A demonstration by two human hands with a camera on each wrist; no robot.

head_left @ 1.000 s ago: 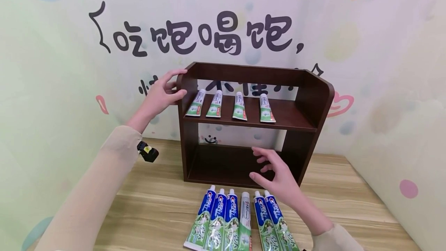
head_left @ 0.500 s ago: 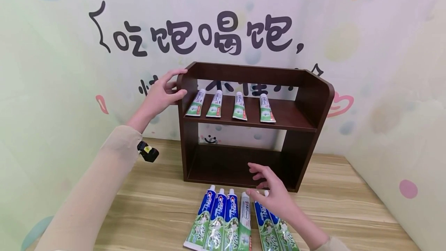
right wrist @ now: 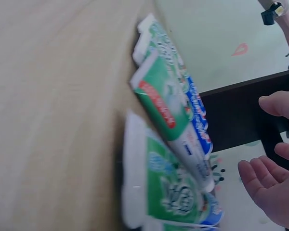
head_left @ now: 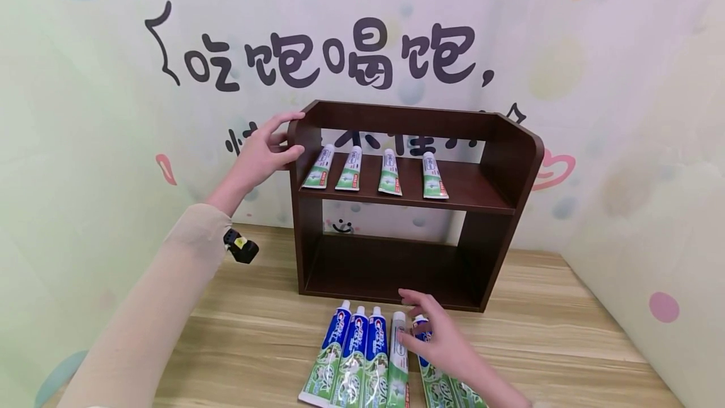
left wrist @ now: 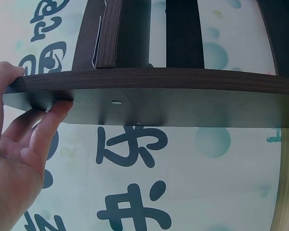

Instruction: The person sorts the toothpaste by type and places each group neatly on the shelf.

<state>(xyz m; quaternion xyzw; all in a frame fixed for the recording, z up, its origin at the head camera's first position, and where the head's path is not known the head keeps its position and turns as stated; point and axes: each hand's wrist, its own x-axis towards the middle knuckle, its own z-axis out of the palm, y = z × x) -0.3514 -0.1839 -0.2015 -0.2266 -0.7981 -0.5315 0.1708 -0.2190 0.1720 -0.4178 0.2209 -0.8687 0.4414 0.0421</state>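
Observation:
My left hand [head_left: 257, 156] grips the upper left side of a dark brown wooden shelf [head_left: 408, 117]. In the left wrist view, thumb and fingers lie on opposite faces of its side panel [left wrist: 173, 108]. My right hand [head_left: 444, 339] hovers with loosely bent fingers above a row of toothpaste tubes at the front. Its thumb overlaps a grey-white and green toothpaste tube [head_left: 399, 367] in the head view; the right wrist view shows the hand [right wrist: 274, 187] apart from that tube [right wrist: 166, 108]. Three blue-green toothpaste tubes [head_left: 352, 357] lie left of it, others [head_left: 436, 389] lie right, partly hidden by the hand.
Several small white-green toothpaste tubes [head_left: 389, 173] lie side by side on the upper board, toward its left. The lower compartment's floor [head_left: 374, 269] sits just behind the front row. A wood-grain table [head_left: 243, 332] carries everything, and printed walls [head_left: 623, 143] close in the back and sides.
My right hand has come down and toward me, from in front of the lower compartment to over the tubes' cap ends. The left hand has stayed on the shelf.

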